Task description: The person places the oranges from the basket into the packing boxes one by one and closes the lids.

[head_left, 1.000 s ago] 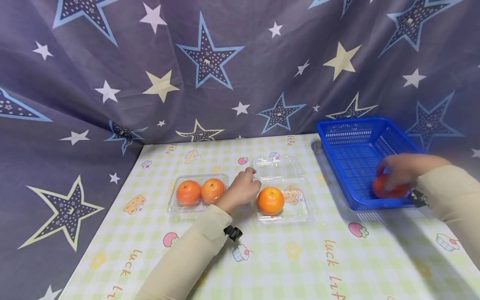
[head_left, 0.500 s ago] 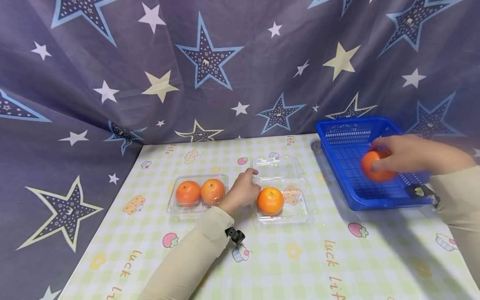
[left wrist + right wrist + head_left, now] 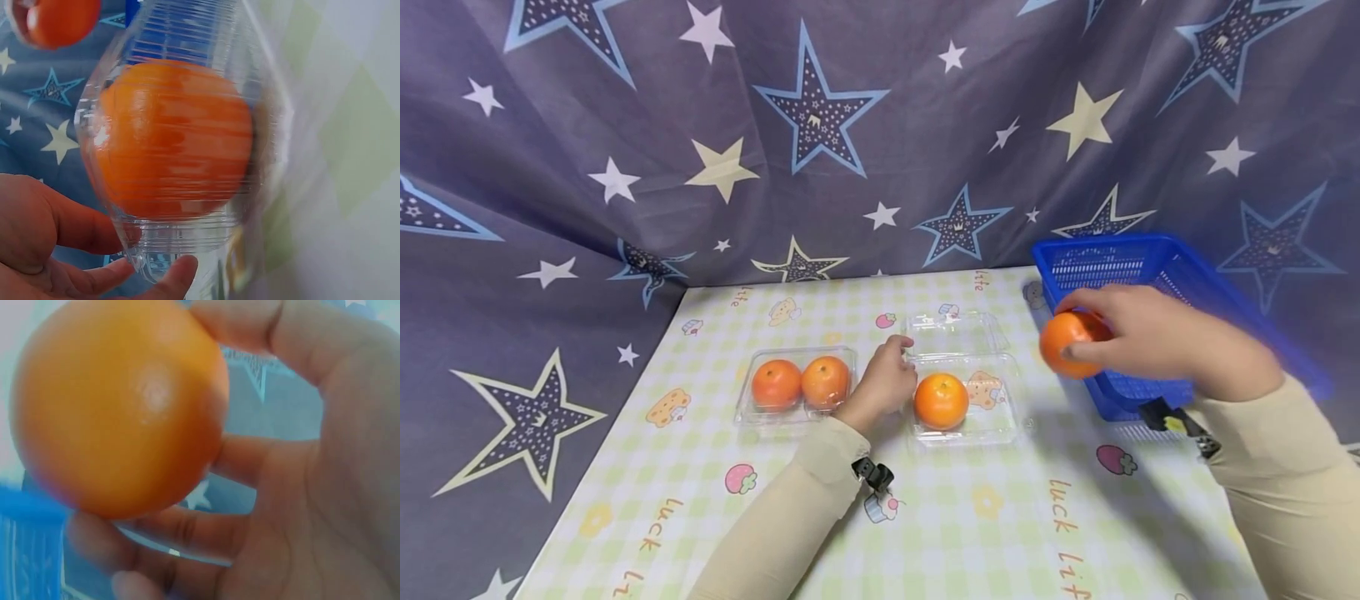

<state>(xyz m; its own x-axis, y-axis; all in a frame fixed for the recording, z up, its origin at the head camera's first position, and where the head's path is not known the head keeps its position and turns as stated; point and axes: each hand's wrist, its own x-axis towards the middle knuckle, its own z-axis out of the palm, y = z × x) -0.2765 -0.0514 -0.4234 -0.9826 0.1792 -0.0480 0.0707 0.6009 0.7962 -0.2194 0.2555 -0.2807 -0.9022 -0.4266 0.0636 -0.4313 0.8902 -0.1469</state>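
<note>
My right hand (image 3: 1157, 337) grips an orange (image 3: 1063, 342) above the table, close to the blue basket's near left side. In the right wrist view, fingers and thumb curve round the same orange (image 3: 119, 406). My left hand (image 3: 886, 382) is at the left back corner of a clear plastic clamshell box (image 3: 996, 427), its thumb and fingers pinching the edge in the left wrist view. The lid (image 3: 953, 333) lies folded back behind. A single orange (image 3: 942, 402) sits in the left half of this box's base.
Another clear plastic box (image 3: 790, 422) holding two oranges (image 3: 777, 385) stands to the left. At the back right is a blue slatted basket (image 3: 1075, 362), partly hidden by my right arm. A checked cloth (image 3: 970, 533) covers the table, and a star-patterned curtain (image 3: 880, 108) hangs behind.
My right hand has lifted the orange out of the blue basket and carried it left past the basket's rim. My left hand has stayed at the box's corner.
</note>
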